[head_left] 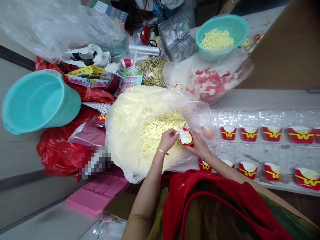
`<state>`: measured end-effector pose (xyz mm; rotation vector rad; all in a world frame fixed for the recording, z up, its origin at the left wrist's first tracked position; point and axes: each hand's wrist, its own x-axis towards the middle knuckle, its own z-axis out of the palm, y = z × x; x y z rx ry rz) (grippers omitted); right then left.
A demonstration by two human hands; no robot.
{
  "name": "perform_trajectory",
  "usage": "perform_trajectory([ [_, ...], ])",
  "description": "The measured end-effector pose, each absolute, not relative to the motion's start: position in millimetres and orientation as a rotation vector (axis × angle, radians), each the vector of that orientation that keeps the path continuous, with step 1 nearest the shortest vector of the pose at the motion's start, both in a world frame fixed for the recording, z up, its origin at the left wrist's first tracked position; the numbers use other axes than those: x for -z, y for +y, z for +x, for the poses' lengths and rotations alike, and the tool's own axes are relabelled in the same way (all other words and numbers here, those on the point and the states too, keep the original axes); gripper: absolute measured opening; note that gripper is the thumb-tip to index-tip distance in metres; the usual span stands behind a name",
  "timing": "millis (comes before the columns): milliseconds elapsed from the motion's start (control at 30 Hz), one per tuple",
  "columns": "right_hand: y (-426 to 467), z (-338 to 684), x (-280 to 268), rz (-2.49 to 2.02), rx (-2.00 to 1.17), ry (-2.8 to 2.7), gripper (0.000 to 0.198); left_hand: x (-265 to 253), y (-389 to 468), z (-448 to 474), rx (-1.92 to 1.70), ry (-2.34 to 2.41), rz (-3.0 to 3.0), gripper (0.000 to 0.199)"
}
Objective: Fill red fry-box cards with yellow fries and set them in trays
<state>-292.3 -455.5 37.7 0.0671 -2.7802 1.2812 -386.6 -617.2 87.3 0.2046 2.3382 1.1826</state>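
Over a large clear plastic bag (125, 110) full of pale yellow fry-shaped sticks (160, 128), my two hands are close together. My right hand (199, 145) grips a small red fry box (186, 141) with a whitish inside, tilted toward me. At the box's left edge my left hand (168, 139) is closed in a pinch; what lies between its fingertips is too small to make out. To the right, clear plastic blister trays (247, 116) hold several red fry boxes (249, 133) marked with a yellow W, in two rows.
An aqua bucket (70, 103) stands at the left by red plastic bags (60, 153). Behind are an aqua basin (200, 36) of pale sticks, a bag of red and white pieces (210, 83) and a bag of dark yellow pieces (153, 71). A brown cardboard panel (287, 56) stands at the right.
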Motion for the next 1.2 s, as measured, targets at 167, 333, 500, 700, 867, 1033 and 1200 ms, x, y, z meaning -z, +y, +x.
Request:
perform_trajectory([
  [167, -467.8, -293.2, -43.8, 0.098, -1.389, -2.701, 0.071, -132.7, -598.5, -338.7, -0.797, 2.598, 0.613, 0.025],
  [333, -472.1, -280.0, -70.8, 0.006, -1.553, -2.634, 0.060, -142.1, -586.2, -303.5, -0.416, 2.735, 0.851, 0.022],
  [500, -451.4, -271.1, -76.6, -0.028, -1.244, -2.641, 0.071, -119.7, -571.8, -308.5, -0.936, 2.786, 1.057, 0.023],
  [700, -398.2, -229.5, -89.7, -0.359, -1.071, -2.523, 0.062, -117.6, -497.9, -289.6, -0.914, 2.879, 1.315, 0.023],
  [867, -331.8, -184.1, -95.6, -0.598, -1.012, -2.394, 0.051, -124.3, -420.1, -254.5, -0.804, 2.682, 1.633, 0.025],
  [1033, -236.4, -136.6, -80.4, -0.737, -1.000, -2.276, 0.048, -138.2, -314.9, -209.8, -0.586, 2.445, 1.700, 0.030],
  [1200, -94.2, -56.0, -56.7, -0.920, -0.889, -2.133, 0.052, -134.3, -146.8, -147.4, -0.494, 2.122, 1.762, 0.030],
])
